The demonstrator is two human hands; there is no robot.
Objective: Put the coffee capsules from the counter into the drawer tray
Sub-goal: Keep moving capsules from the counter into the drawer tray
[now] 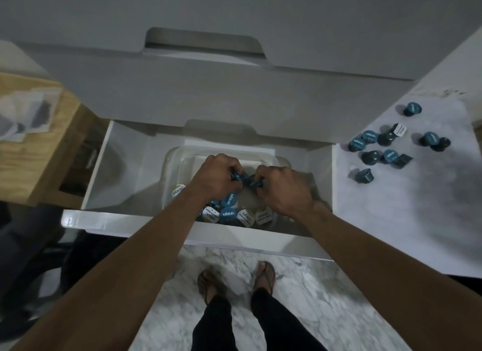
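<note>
Both hands are down in the open drawer (104,173), over the clear plastic tray (172,155). The left hand (216,173) has its fingers curled round a dark blue capsule (238,178), and the right hand (281,186) pinches another (254,181) just beside it; neither has let go yet, so I'd say this pair is about to be dropped in.

The job looks roughly half done. A cluster of capsules already in the tray (229,212) lies along its near side, blue lids and white ones mixed (some hidden under the forearms, so I can't count them properly). The far part of the tray is bare.

What's left sits on the white table (417,220) to the right: about a dozen capsules on the table (386,147), scattered loosely, some upright, some tipped over, well apart from the drawer. Several more trips seem likely.
</note>
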